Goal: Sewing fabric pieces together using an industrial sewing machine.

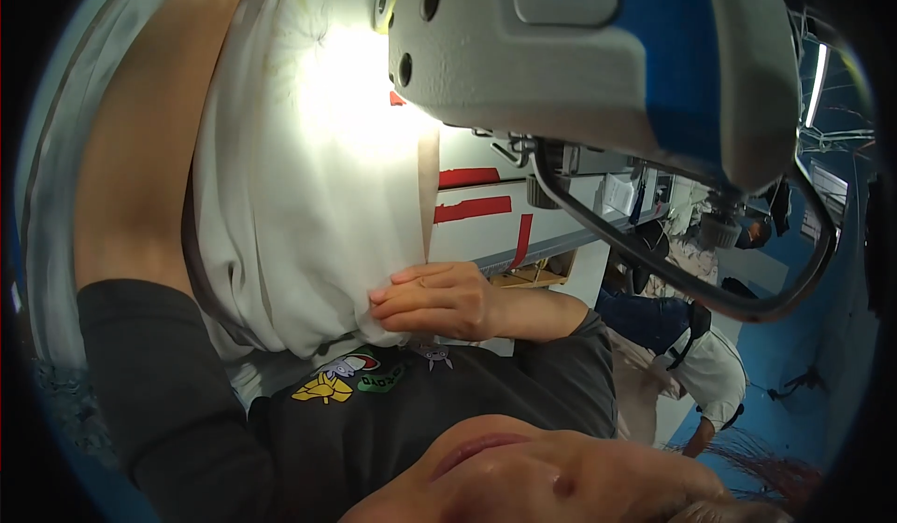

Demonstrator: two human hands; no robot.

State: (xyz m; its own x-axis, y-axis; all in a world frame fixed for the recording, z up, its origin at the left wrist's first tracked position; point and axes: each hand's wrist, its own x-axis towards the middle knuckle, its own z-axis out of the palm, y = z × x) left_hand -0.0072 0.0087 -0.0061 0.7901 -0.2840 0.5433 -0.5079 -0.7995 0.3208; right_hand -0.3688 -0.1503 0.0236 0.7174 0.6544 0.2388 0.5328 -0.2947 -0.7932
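Where white fabric (280, 233) is bunched beside sewing machine (551, 70), near edge is covered by right hand (439, 301), probably for steadying; whether pinched cannot be told. Left hand out of view.

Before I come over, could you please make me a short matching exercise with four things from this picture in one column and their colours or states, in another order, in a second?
Column one
1. The right hand
2. The machine
3. The strips just right of the white cloth
4. The shirt

Column two
A. Red
B. Dark grey, with a cartoon print
C. Touching the white cloth
D. White and blue

Right pairs: 1-C, 2-D, 3-A, 4-B
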